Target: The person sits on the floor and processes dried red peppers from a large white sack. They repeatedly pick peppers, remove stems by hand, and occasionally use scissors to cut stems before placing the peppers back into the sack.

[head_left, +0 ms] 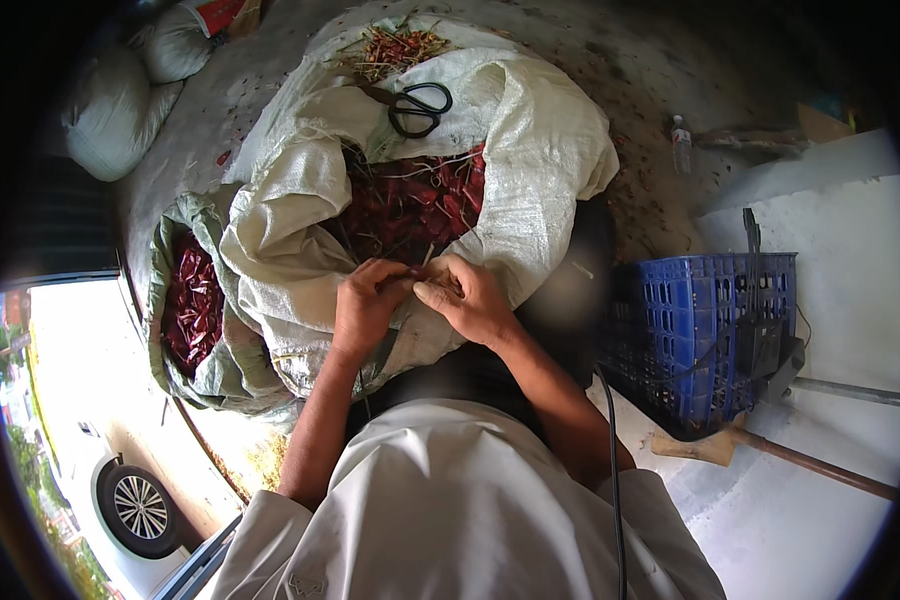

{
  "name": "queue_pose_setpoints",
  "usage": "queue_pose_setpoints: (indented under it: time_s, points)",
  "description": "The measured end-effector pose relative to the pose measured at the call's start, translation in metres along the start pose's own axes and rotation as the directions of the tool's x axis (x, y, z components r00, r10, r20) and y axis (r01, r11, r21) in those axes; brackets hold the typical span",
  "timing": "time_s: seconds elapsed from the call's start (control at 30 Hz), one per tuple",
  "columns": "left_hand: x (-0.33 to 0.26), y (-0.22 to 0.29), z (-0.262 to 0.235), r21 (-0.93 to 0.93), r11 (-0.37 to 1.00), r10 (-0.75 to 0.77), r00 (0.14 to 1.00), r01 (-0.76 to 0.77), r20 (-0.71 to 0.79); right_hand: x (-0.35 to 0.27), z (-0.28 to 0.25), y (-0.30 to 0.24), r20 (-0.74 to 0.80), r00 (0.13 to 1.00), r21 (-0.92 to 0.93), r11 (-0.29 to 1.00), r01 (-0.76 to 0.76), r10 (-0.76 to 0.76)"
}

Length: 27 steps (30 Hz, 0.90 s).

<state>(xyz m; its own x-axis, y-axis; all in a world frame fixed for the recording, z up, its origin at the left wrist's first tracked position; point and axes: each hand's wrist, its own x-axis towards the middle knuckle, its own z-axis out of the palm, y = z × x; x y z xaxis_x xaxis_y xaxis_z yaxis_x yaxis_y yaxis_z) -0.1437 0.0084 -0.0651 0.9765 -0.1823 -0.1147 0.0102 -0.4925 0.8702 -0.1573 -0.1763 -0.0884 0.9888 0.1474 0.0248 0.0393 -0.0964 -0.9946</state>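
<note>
My left hand and my right hand meet at the near rim of a big white woven sack. Both have their fingers pinched together around a small dark-red dried chili; a pale stem sticks up between the fingertips, and most of the pod is hidden. Beyond my hands, the sack's mouth is filled with dried red chilies. Black-handled scissors lie on the folded sack cloth past the opening. At the far end of the cloth sits a heap of stems and chili bits.
A smaller greenish sack of red chilies stands at left. To the right are a blue plastic crate, a wooden-handled tool and a plastic bottle. Full white sacks rest far left. A cable hangs by my right arm.
</note>
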Motion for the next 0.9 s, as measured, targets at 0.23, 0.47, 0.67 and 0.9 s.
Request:
queue_pose_setpoints:
  time_s: [0.23,0.47,0.67,0.9]
  points:
    - [-0.007,0.007,0.007,0.368,0.897,0.25,0.968,-0.243,0.031,0.003,0.001,0.01,0.001,0.993,-0.443,0.891,0.104,-0.115]
    - [-0.004,0.015,0.009,0.23,0.959,0.143,0.982,-0.168,0.123,0.002,-0.005,0.011,0.008,0.991,-0.3,0.945,0.132,-0.136]
    - [-0.008,0.009,0.013,-0.064,0.998,-0.021,0.994,0.029,0.108,0.0,-0.004,0.006,-0.047,0.998,-0.021,0.999,-0.032,0.031]
    - [-0.02,-0.004,0.011,-0.528,0.837,-0.165,0.986,0.146,0.011,0.018,-0.025,0.004,0.053,0.949,0.808,0.545,-0.224,0.312]
